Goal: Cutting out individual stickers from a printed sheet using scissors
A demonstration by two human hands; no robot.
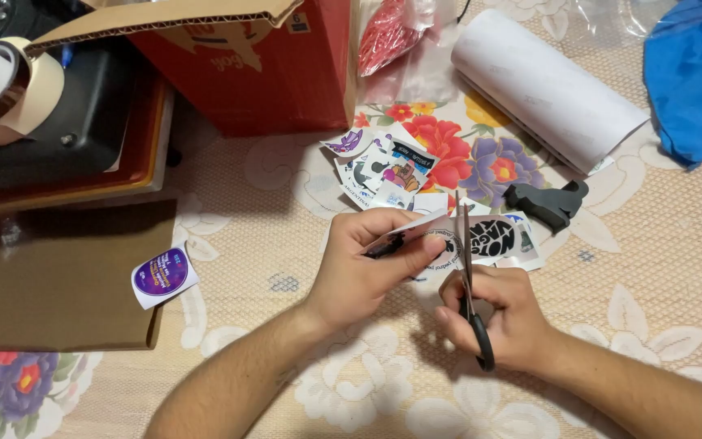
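Over the lace-patterned tablecloth (660, 244) with its printed flowers, your two bare hands work close together. Your left hand (359, 272) pinches one glossy sticker sheet (416, 232), thumb on top and fingers curled beneath, holding it just above the cloth. Your right hand (501, 313) is closed through the black loops of one pair of scissors (465, 268), whose two thin metal blades point up, slightly parted against the sheet's edge. Just beyond lies one loose pile of cut stickers (383, 167), several overlapping; I cannot count them exactly. One round purple sticker (162, 275) sits alone on a flat brown board (50, 284). Farther off: one white paper roll (546, 85), one red cardboard box (262, 69), one roll of masking tape (18, 89), one crumpled blue cloth (696, 73).
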